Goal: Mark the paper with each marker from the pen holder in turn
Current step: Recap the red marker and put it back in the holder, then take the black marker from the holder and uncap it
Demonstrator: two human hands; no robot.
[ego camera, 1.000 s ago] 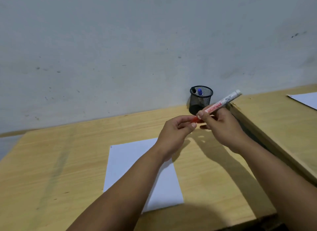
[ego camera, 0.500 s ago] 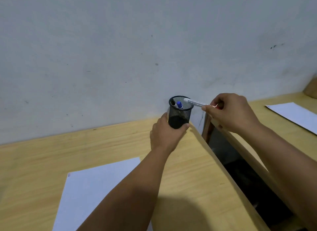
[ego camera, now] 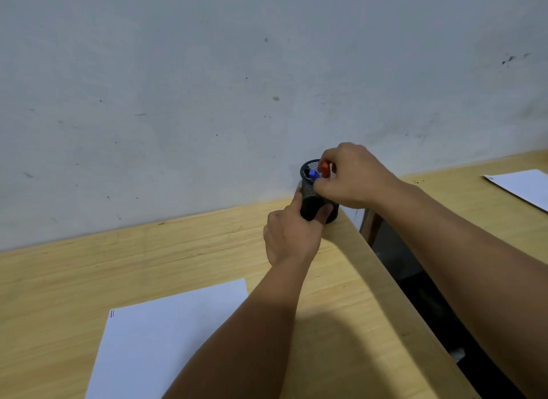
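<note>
A black mesh pen holder (ego camera: 308,191) stands at the far right corner of the wooden desk, against the wall. My left hand (ego camera: 292,235) grips its lower part. My right hand (ego camera: 353,176) sits over the rim with its fingers curled around the red cap of a marker (ego camera: 325,169), which stands inside the holder. A blue-capped marker (ego camera: 313,174) stands in the holder next to it, close to my thumb. The white paper (ego camera: 166,339) lies near the desk's front, with small red and blue marks (ego camera: 112,313) at its far left corner.
A grey wall rises right behind the desk (ego camera: 148,259). A dark gap (ego camera: 415,286) separates it from a second wooden desk (ego camera: 462,197) on the right, which carries another white sheet (ego camera: 522,188).
My left hand moved from the marker's cap end to the holder and took hold of it. My right hand carried the red marker over and lowered it into the holder.
</note>
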